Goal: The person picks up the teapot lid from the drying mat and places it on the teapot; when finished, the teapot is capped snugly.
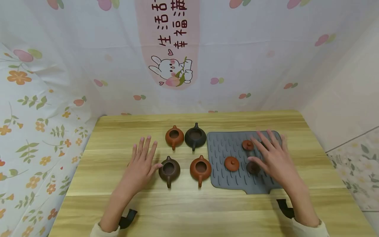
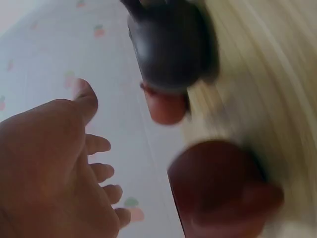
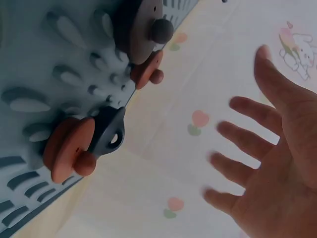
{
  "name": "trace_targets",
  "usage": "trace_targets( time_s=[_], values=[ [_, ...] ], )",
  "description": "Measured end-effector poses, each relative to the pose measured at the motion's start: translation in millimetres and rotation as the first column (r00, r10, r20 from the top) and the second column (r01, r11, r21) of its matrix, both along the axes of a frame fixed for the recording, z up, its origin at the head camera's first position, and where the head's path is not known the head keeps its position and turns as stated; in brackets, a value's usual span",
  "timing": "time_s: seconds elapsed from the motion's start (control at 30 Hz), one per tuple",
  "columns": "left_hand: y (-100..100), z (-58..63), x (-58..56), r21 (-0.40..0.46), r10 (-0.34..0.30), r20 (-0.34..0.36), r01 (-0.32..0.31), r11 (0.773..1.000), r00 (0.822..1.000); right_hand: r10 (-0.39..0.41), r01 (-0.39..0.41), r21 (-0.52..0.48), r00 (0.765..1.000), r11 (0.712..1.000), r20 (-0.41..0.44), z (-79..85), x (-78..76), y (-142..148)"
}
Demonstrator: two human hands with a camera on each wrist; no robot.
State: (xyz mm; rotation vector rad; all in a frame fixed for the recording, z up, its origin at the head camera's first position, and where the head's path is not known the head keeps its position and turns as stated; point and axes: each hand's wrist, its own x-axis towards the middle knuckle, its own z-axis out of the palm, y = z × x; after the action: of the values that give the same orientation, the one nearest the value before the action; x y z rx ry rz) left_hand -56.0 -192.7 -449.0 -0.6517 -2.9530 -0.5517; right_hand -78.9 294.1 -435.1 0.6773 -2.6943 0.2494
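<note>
My left hand (image 1: pixel 140 166), fingers spread, is over the left of the table, its thumb overlapping the dark brown lidless teapot (image 1: pixel 174 171) in the head view. To the right sits a red-brown teapot (image 1: pixel 193 169); behind are a small orange-red teapot (image 1: pixel 169 138) and a black teapot (image 1: pixel 202 140), both lidless. In the left wrist view a blurred reddish pot (image 2: pixel 218 183) appears near the empty palm. My right hand (image 1: pixel 275 159) spreads above the grey mat, holding nothing. Around it lie a small red lid (image 1: pixel 247 145), a dark brown lid (image 1: pixel 252 168) and a larger red lid (image 1: pixel 231 164).
The ribbed grey mat (image 1: pixel 220 179) covers the right part of the wooden table (image 1: pixel 189 210). A black lid-like piece with a hole (image 3: pixel 105 136) shows on it in the right wrist view. A printed cloth (image 1: pixel 237 65) hangs behind the table's back edge.
</note>
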Motion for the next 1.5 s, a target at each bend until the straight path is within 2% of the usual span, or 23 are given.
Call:
trace_targets(
  time_s=[0.07, 0.13, 0.23, 0.3, 0.43, 0.6, 0.8, 0.87, 1.03, 1.1, 1.17, 1.4, 1.5],
  values=[
    [4.2, -12.9, -1.9, 0.053, -0.052, -0.027, 0.053, 0.997, 0.998, -0.002, 0.002, 0.003, 1.0, 1.0, 0.019, -1.3, 2.3, 3.8],
    [12.9, -15.9, -0.5, 0.097, -0.086, -0.038, 0.09, 0.991, 0.996, -0.011, 0.011, 0.01, 0.999, 1.0, 0.049, -1.7, 4.5, 7.2],
    [29.0, -16.3, 3.3, 0.105, -0.13, -0.042, 0.134, 0.985, 0.991, -0.031, 0.029, 0.024, 0.996, 0.999, 0.086, -1.2, 7.0, 10.9],
    [43.9, -5.5, 8.9, 0.112, -0.142, -0.013, 0.142, 0.983, 0.99, -0.046, 0.043, 0.034, 0.993, 0.999, 0.111, -0.2, 8.1, 12.2],
    [65.1, -5.4, 14.9, 0.114, -0.166, 0.047, 0.16, 0.981, 0.985, -0.074, 0.067, 0.046, 0.982, 0.997, 0.176, 1.8, 9.3, 14.4],
    [84.3, -13.3, 18.5, 0.15, -0.194, 0.107, 0.177, 0.973, 0.975, -0.1, 0.089, 0.057, 0.966, 0.994, 0.237, 1.2, 9.3, 17.8],
    [100.6, -25.0, 21.6, 0.219, -0.217, 0.067, 0.197, 0.955, 0.974, -0.116, 0.104, 0.06, 0.956, 0.993, 0.269, 2.0, 9.9, 20.2],
    [102.8, -36.8, 20.3, 0.247, -0.227, 0.05, 0.209, 0.946, 0.973, -0.123, 0.111, 0.058, 0.953, 0.992, 0.276, 2.7, 10.3, 20.8],
    [109.4, -39.7, 19.9, 0.302, -0.212, 0.113, 0.17, 0.938, 0.971, -0.126, 0.117, 0.048, 0.95, 0.992, 0.285, 3.4, 10.9, 22.1],
    [112.4, -31.3, 21.2, 0.314, -0.198, 0.155, 0.141, 0.939, 0.968, -0.125, 0.117, 0.046, 0.949, 0.992, 0.291, 3.7, 11.1, 22.7],
    [113.9, -32.0, 21.1, 0.313, -0.191, 0.17, 0.13, 0.941, 0.967, -0.123, 0.116, 0.042, 0.948, 0.992, 0.294, 3.6, 11.3, 23.7],
    [118.3, -38.9, 21.9, 0.336, -0.172, 0.257, 0.079, 0.939, 0.951, -0.128, 0.121, 0.042, 0.94, 0.992, 0.315, 3.6, 11.4, 25.6],
    [120.0, -44.2, 23.5, 0.345, -0.16, 0.263, 0.062, 0.936, 0.952, -0.137, 0.128, 0.048, 0.935, 0.991, 0.328, 3.3, 11.4, 25.9]
  ],
)
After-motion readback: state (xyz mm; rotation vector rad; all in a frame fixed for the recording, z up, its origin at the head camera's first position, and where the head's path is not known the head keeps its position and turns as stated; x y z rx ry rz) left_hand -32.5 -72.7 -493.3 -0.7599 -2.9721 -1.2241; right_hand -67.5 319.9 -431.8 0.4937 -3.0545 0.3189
